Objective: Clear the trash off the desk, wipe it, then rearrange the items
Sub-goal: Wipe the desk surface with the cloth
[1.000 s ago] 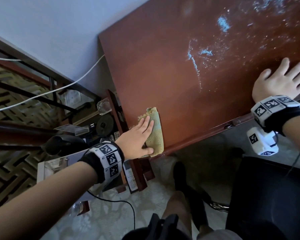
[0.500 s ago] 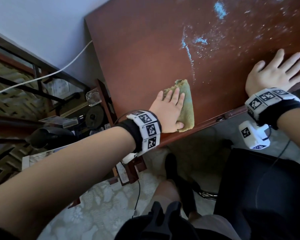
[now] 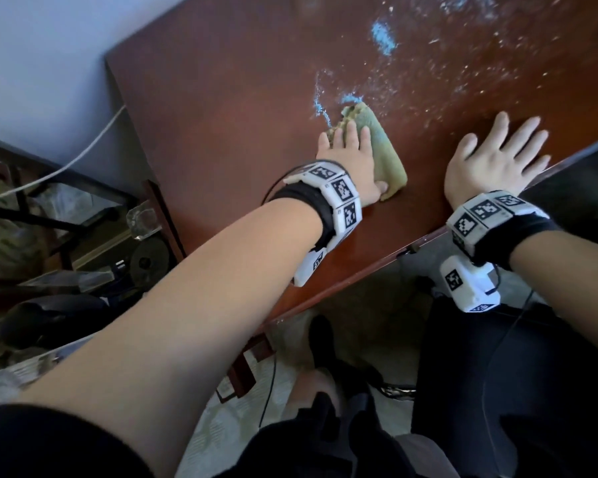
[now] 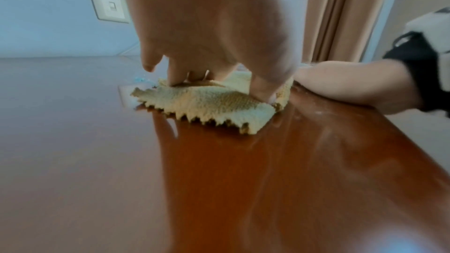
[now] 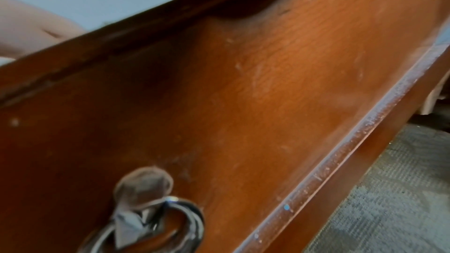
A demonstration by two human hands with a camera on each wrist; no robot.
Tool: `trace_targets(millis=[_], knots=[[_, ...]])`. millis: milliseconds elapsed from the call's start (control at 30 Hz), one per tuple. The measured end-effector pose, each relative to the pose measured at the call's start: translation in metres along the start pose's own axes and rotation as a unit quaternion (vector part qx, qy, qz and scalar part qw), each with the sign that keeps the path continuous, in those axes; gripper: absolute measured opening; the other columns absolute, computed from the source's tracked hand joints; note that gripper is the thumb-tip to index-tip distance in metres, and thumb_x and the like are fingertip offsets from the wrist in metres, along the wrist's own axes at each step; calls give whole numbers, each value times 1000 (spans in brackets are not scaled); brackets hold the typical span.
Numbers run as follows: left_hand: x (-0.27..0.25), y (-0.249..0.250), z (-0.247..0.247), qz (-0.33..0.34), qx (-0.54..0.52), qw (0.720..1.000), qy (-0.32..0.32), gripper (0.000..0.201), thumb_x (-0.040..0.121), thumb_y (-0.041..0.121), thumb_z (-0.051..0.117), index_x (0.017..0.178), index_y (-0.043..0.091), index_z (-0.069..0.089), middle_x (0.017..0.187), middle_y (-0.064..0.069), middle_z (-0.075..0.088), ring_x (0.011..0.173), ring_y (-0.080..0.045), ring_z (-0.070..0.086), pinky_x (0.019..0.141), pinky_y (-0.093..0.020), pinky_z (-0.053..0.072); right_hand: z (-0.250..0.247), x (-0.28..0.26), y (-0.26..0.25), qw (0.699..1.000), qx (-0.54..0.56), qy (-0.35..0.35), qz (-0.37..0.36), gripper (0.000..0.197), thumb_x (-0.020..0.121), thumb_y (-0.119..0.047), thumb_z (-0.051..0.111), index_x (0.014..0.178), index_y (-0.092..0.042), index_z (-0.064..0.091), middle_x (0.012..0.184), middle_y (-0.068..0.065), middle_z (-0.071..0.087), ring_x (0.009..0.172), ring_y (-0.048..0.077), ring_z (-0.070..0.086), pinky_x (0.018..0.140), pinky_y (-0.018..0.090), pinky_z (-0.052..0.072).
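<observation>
A folded yellow-green cloth [image 3: 380, 146] [image 4: 209, 103] lies on the reddish-brown desk [image 3: 239, 108] near its front edge. My left hand [image 3: 349, 153] presses flat on the cloth with straight fingers, the thumb along its near side. Blue and white powdery smears [image 3: 382, 37] spread over the desk just beyond the cloth and to the right. My right hand [image 3: 494, 157] lies flat, fingers spread, on the desk by the front edge, beside the cloth. The right wrist view shows only the desk's front panel [image 5: 243, 103] and a metal ring pull [image 5: 155, 224].
A white cable [image 3: 66, 163] runs down the wall left of the desk. Shelving with clear items [image 3: 142, 219] and a dark rounded object [image 3: 49, 319] stand at the left. A black chair seat [image 3: 518, 384] and my legs sit below the desk edge. A wall socket [image 4: 109, 1] faces the desk.
My left hand has slid the cloth from the desk's near-left corner rightward and away from the front edge, up to the blue smear. The right hand has stayed flat in place.
</observation>
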State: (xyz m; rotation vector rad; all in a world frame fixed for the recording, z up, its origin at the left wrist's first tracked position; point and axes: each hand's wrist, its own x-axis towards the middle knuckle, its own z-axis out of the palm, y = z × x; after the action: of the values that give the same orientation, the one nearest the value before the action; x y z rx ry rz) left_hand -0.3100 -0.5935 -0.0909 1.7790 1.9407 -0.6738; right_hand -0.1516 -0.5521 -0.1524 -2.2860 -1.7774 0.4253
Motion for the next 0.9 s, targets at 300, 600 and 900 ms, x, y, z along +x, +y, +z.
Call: trace_targets(millis=[300, 600, 900], knots=[[5, -14, 5, 50, -27, 998, 17, 90, 93, 59, 36, 150, 9, -13, 157, -13, -17, 147, -26, -7, 118, -43, 2, 0, 0, 0, 1000, 0, 0, 4, 56, 98, -37, 23, 150, -18, 20, 158, 16, 5, 146, 31, 2, 116, 49, 0], [-62, -56, 55, 96, -6, 995, -4, 88, 94, 55, 37, 149, 12, -16, 156, -9, -21, 146, -20, -11, 118, -38, -1, -2, -2, -1, 1000, -1, 0, -1, 56, 98, -37, 21, 150, -17, 19, 157, 17, 5, 146, 32, 2, 117, 50, 0], [-92, -75, 81, 62, -7, 998, -16, 86, 95, 55, 35, 148, 13, -18, 156, -7, -22, 146, -18, -13, 119, -37, -2, -2, -3, 0, 1000, 0, 5, -11, 57, 97, -37, 22, 149, -15, 19, 157, 19, 5, 145, 34, 2, 117, 51, 0]])
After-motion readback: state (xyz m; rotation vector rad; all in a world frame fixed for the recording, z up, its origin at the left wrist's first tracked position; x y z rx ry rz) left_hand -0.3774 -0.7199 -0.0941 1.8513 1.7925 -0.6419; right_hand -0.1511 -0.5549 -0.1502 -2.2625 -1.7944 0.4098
